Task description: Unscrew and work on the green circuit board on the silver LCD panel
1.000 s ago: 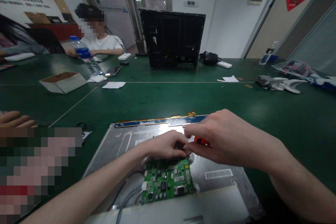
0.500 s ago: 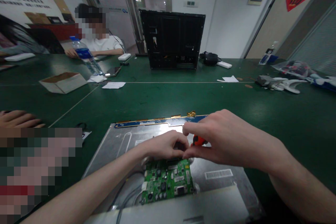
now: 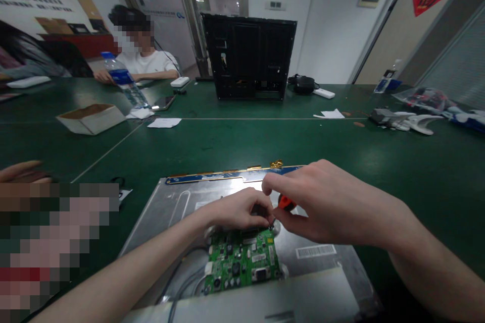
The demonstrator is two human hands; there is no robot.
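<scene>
A green circuit board [image 3: 242, 262] lies on the metal back of a display panel [image 3: 322, 242]. My left hand [image 3: 242, 208] rests over the board's far edge, thumb and fingers closed at its far right corner; whatever they pinch is hidden. My right hand [image 3: 318, 199] is curled around a screwdriver with an orange and black handle [image 3: 286, 203], beside my left fingertips. A thin dark tip shows between both hands, close to the board's corner. Along the panel's far edge runs a narrow blue circuit strip [image 3: 212, 176] with gold tabs.
Across the green table [image 3: 242, 141] stands a black monitor housing [image 3: 250, 58]. An open carton [image 3: 91, 120], a tilted water bottle [image 3: 125, 81] and papers lie left. Grey plastic parts [image 3: 401, 120] sit right. Another person's hand [image 3: 22, 174] is at the left; a person [image 3: 151, 63] sits opposite.
My right hand has shifted slightly and its thumb has drawn back from my left fingertips, uncovering the dark tip. The other person's hand at left has moved left. My left hand stays put.
</scene>
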